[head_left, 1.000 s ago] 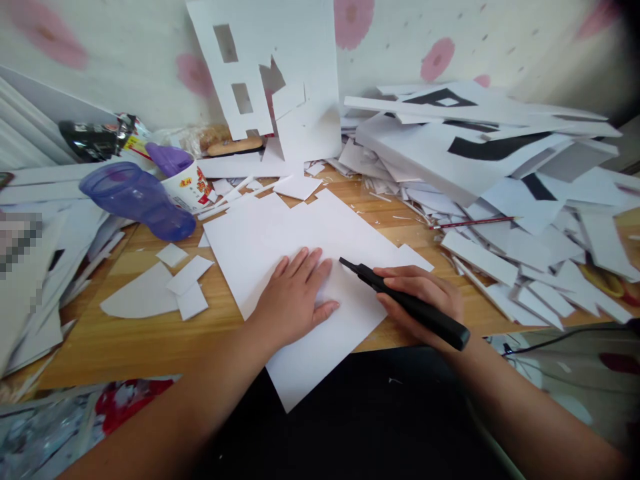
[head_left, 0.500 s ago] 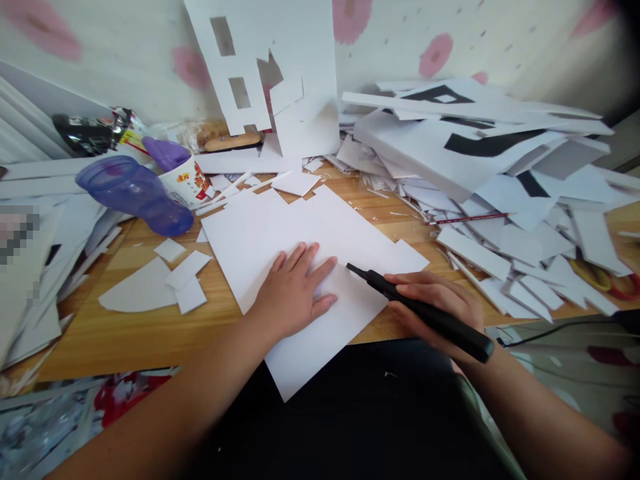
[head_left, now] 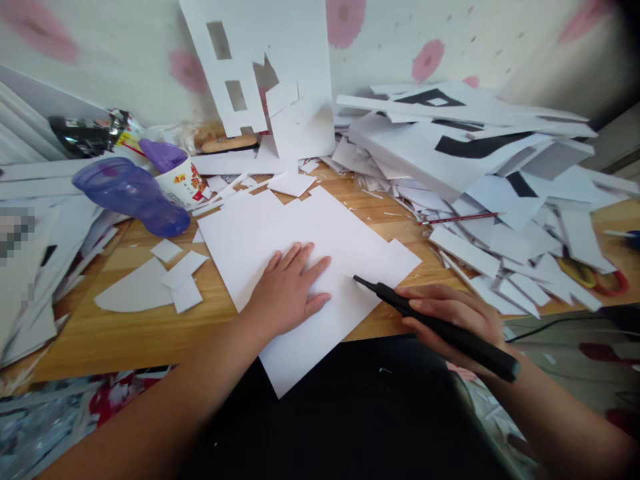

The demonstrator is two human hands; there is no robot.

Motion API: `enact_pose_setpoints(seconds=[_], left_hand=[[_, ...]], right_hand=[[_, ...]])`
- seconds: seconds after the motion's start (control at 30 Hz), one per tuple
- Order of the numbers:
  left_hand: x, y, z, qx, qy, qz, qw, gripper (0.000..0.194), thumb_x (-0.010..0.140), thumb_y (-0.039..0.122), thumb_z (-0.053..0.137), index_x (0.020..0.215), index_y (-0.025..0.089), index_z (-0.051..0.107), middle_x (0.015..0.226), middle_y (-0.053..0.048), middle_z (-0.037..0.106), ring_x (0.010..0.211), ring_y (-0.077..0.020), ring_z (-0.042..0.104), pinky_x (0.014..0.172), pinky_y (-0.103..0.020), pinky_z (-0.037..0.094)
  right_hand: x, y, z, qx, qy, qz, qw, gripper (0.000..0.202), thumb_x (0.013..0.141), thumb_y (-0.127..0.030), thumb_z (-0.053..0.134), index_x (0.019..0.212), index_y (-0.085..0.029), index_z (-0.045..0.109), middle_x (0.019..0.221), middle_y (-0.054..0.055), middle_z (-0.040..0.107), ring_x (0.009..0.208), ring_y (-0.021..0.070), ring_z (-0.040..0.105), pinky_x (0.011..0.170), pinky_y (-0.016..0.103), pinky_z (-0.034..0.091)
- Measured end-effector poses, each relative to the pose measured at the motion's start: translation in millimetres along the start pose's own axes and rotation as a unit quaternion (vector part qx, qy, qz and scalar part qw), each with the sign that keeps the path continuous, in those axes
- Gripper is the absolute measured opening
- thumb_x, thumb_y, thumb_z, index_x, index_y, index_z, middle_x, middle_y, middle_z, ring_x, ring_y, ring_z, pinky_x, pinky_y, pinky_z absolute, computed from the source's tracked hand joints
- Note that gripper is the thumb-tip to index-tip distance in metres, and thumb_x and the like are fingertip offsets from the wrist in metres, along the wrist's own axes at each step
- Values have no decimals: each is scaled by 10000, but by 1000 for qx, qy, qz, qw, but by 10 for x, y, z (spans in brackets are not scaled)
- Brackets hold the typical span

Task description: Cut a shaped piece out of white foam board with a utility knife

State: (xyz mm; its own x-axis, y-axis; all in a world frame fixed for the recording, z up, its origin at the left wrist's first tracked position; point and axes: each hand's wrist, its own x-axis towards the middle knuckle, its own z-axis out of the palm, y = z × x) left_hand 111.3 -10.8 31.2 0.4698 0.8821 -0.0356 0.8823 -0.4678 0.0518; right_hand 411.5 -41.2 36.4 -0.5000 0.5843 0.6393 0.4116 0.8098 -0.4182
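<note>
A white sheet [head_left: 300,227] with notched edges lies slantwise on the wooden table, its lower corner past the front edge. My left hand [head_left: 287,293] rests flat on it, fingers spread. My right hand [head_left: 455,320] is wrapped round a black pen-shaped tool [head_left: 435,323], whose thin tip points left over the right part of the sheet. Whether the tip touches the sheet is hard to tell.
A purple bottle [head_left: 135,197] and a paper cup [head_left: 183,183] stand at the left. White offcuts [head_left: 135,287] lie nearby. A heap of cut boards [head_left: 410,150], a red pencil [head_left: 460,218] and scissors [head_left: 595,277] are at the right. A cut-out board [head_left: 300,67] leans on the wall.
My right hand has moved right and slightly down with the black tool, its tip farther from my left hand. My left hand stays flat on the sheet. The whole view has shifted slightly.
</note>
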Motion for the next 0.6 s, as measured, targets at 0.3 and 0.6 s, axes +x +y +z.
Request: enact_pose_setpoints(seconds=[0.3, 0.6], left_hand=[[4, -5, 20, 14, -2, -2, 1000, 617, 937, 532, 472, 1489, 280, 361, 1598, -138, 269, 1472, -344, 213, 1151, -554, 231], [3, -17, 15, 16, -3, 1, 1000, 616, 936, 520, 479, 1488, 269, 367, 1597, -141, 271, 1468, -350, 223, 1146, -557, 241]], right_hand=[[-144, -82, -129, -15, -12, -3, 1000, 414, 739, -71, 744, 1119, -173, 614, 1102, 134, 708, 932, 246, 724, 733, 289, 627], [-338, -193, -281, -26, -21, 25, 999, 431, 755, -47, 710, 1146, -188, 595, 1106, 134, 707, 945, 244, 721, 732, 308, 635]])
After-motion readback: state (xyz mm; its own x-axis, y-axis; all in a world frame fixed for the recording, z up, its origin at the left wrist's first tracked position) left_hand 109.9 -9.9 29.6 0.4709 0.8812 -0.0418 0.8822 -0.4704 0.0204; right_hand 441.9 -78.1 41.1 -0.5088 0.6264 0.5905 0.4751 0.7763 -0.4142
